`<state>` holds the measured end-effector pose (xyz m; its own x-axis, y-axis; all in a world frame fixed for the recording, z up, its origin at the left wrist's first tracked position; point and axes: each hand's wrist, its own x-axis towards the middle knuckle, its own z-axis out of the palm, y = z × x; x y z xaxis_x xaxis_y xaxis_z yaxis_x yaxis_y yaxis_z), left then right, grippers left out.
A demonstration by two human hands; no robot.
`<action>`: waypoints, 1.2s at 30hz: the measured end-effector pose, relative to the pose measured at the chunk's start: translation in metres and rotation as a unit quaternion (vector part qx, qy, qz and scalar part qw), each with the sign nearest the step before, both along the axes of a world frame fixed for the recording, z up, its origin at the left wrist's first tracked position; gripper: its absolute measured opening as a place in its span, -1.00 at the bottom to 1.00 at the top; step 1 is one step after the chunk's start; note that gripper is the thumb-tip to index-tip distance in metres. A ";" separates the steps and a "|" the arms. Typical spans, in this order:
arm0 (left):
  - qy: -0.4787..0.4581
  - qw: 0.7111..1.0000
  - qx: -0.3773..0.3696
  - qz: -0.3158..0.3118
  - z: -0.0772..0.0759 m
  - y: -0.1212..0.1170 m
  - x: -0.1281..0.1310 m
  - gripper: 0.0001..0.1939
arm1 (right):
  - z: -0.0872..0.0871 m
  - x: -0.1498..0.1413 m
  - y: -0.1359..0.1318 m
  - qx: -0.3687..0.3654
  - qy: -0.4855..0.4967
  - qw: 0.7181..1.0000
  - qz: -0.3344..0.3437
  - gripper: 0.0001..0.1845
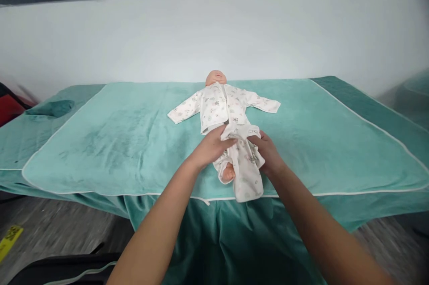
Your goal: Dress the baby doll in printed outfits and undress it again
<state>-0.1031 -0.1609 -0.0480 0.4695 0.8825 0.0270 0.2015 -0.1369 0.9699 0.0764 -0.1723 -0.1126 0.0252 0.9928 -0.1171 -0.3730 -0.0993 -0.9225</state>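
A baby doll (pixel 215 78) lies on its back, head toward the wall, its arms spread out in sleeves. It wears a white printed baby jacket (pixel 212 106) that covers the chest. White printed baby pants (pixel 248 173) are bunched around its legs. One doll foot (pixel 229 172) pokes out of the left pant leg; the other leg hangs flat past it, with no foot showing. My left hand (pixel 214 143) is closed on the left side of the pants' waistband. On the opposite side, my right hand (pixel 267 150) grips the waistband, its fingers partly hidden by the cloth.
A light green blanket (pixel 110 142) with white piping lies over a darker green cover (pixel 355 93) that drapes down the front edge. Behind stands a white wall (pixel 214 35). A black chair (pixel 63 269) is at lower left, near a yellow floor label (pixel 10 240).
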 end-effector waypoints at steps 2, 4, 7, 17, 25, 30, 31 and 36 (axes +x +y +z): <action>-0.034 0.998 -0.015 0.054 -0.002 0.003 0.002 -0.69 | -0.001 0.005 -0.002 0.000 -0.004 0.997 0.079 -0.61; -0.056 0.996 -0.024 0.069 -0.004 0.005 0.004 -0.71 | -0.002 0.012 -0.004 0.007 -0.018 0.985 0.173 -0.53; -0.048 0.998 -0.013 0.049 -0.005 0.005 0.007 -0.72 | -0.002 0.020 -0.008 0.006 -0.046 0.979 0.197 -0.57; 0.236 0.962 0.134 -0.046 -0.002 0.010 0.009 -0.80 | -0.007 -0.008 -0.053 -0.110 0.095 0.988 -0.044 -0.64; 0.401 0.866 0.284 -0.089 -0.001 0.003 0.017 -0.83 | -0.009 -0.030 -0.084 -0.142 0.172 0.972 -0.068 -0.72; 0.408 0.842 0.322 -0.145 -0.007 0.004 0.009 -0.87 | -0.015 -0.044 -0.105 -0.146 0.157 0.972 -0.096 -0.60; 0.417 0.837 0.319 -0.155 -0.008 0.005 0.008 -0.87 | -0.019 -0.045 -0.108 -0.147 0.128 0.975 -0.107 -0.58; 0.447 0.823 0.314 -0.155 -0.013 0.010 0.011 -0.91 | -0.040 -0.028 -0.107 -0.080 -0.187 0.967 -0.153 -0.64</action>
